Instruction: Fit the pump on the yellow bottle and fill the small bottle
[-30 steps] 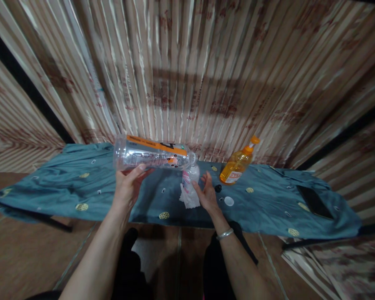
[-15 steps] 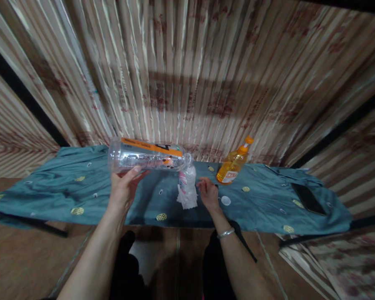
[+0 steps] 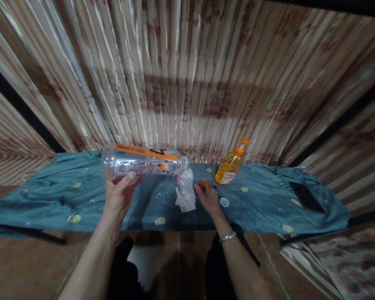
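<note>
My left hand (image 3: 119, 193) grips a large clear plastic bottle (image 3: 134, 163) with an orange and grey label from below, holding it almost level. The large bottle's mouth is at the top of a small clear bottle (image 3: 185, 180), which stands upright on the cloth with a crumpled white tissue (image 3: 186, 202) around its base. I cannot tell whether the two mouths touch. To the right of the small bottle, my right hand (image 3: 208, 197) is closed with curled fingers, apart from that bottle; whatever they hold, if anything, is hidden. A round white cap (image 3: 224, 202) lies beside it.
An orange pump bottle (image 3: 229, 168), partly filled with amber liquid, stands behind my right hand. A black phone (image 3: 306, 196) lies at the right end of the teal cloth (image 3: 262, 208). Striped curtains (image 3: 175, 83) hang behind, with dark frame bars on both sides.
The view has shifted slightly. My left hand still holds the large bottle at the small bottle's top. The fingers of my right hand are curled a little more.
</note>
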`<state>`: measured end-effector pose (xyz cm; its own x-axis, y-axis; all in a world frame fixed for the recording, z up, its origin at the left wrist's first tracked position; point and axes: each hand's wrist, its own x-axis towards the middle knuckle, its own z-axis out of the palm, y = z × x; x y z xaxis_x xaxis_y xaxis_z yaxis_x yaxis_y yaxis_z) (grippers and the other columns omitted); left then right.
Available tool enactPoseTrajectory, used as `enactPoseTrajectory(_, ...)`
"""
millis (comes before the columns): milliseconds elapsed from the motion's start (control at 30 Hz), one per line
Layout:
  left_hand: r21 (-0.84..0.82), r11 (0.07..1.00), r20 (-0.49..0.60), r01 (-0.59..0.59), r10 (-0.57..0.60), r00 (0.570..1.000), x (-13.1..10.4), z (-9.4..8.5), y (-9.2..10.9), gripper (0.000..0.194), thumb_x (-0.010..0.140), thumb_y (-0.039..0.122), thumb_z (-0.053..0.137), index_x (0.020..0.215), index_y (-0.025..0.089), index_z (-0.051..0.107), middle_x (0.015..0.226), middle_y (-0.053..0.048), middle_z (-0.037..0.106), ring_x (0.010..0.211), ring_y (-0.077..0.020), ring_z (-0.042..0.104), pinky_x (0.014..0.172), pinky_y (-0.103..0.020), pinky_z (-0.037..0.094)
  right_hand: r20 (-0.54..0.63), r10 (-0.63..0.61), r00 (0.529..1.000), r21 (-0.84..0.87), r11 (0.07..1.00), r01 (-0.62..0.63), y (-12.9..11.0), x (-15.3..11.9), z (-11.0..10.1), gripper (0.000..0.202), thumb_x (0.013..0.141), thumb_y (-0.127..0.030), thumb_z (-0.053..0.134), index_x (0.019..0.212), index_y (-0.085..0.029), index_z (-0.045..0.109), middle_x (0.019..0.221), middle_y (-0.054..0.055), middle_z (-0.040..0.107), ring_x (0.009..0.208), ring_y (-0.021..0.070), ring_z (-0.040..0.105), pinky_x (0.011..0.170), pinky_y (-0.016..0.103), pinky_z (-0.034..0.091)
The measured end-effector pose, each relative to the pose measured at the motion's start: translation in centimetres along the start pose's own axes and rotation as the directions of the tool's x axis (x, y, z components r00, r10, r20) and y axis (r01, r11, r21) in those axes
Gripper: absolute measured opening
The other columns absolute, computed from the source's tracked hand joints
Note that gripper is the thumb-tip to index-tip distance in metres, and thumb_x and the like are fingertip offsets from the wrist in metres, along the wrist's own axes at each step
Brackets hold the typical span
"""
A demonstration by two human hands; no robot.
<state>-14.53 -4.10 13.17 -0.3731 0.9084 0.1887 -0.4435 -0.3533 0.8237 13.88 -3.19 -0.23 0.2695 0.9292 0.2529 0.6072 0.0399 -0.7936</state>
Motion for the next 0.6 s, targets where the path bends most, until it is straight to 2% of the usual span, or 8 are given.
enactPoseTrajectory(67, -0.011, 1.000, -0.023, 0.011, -0.012, 1.000, 0.0, 0.1, 0.1, 0.051, 0.044, 0.024, 0.103, 0.083, 0.026, 0.070, 0.072, 0.007, 0.071, 0.074, -0.0188, 0.075, 0.074, -0.036, 0.070, 0.028, -0.012, 1.000, 0.012, 1.000, 0.011, 0.4, -0.1, 0.5, 0.037, 0.101, -0.034, 0.067, 0.134, -0.018, 0.071, 0.122, 0.015, 0.086, 0.108, 0.0308, 0.084, 0.102, 0.046, 0.064)
enactPoseTrajectory(200, -0.029, 0.999, -0.057, 0.027, -0.028, 0.998, 0.0, 0.1, 0.0, 0.055, 0.041, 0.021, 0.103, 0.086, 0.025, 0.072, 0.076, 0.007, 0.075, 0.075, -0.0185, 0.076, 0.071, -0.034, 0.070, 0.060, -0.043, 0.997, -0.014, 0.999, 0.044, 1.2, -0.1, 1.5, 0.041, 0.101, -0.029, 0.065, 0.140, -0.017, 0.068, 0.128, 0.019, 0.084, 0.117, 0.0346, 0.082, 0.109, 0.054, 0.064)
enactPoseTrajectory(333, -0.041, 0.999, -0.069, 0.027, -0.030, 0.997, 0.1, 0.0, -0.1, 0.052, 0.041, 0.022, 0.104, 0.080, 0.024, 0.070, 0.074, 0.007, 0.074, 0.073, -0.0179, 0.075, 0.067, -0.031, 0.068, 0.061, -0.054, 0.997, -0.073, 0.996, 0.058, 1.6, -0.1, 2.0, 0.044, 0.098, -0.021, 0.063, 0.141, -0.017, 0.068, 0.129, 0.019, 0.083, 0.121, 0.0331, 0.082, 0.111, 0.050, 0.064)
enactPoseTrajectory(467, -0.004, 1.000, -0.029, 0.031, -0.031, 0.999, 0.3, -0.2, -0.1, 0.048, 0.043, 0.028, 0.106, 0.076, 0.023, 0.071, 0.078, 0.004, 0.077, 0.076, -0.0185, 0.075, 0.071, -0.034, 0.070, 0.091, -0.055, 0.994, -0.112, 0.992, 0.065, 1.5, -0.1, 2.1, 0.046, 0.098, -0.017, 0.060, 0.143, -0.013, 0.067, 0.132, 0.021, 0.082, 0.124, 0.0327, 0.081, 0.113, 0.048, 0.062)
enactPoseTrajectory(600, 0.012, 1.000, -0.032, 0.026, -0.026, 0.999, 0.4, -0.2, 0.0, 0.048, 0.041, 0.030, 0.107, 0.071, 0.022, 0.071, 0.080, 0.001, 0.080, 0.078, -0.0194, 0.076, 0.073, -0.036, 0.071, 0.103, -0.048, 0.993, -0.117, 0.991, 0.060, 1.5, 0.0, 2.0, 0.049, 0.097, -0.016, 0.060, 0.145, -0.011, 0.066, 0.134, 0.022, 0.081, 0.127, 0.0336, 0.079, 0.114, 0.049, 0.061)
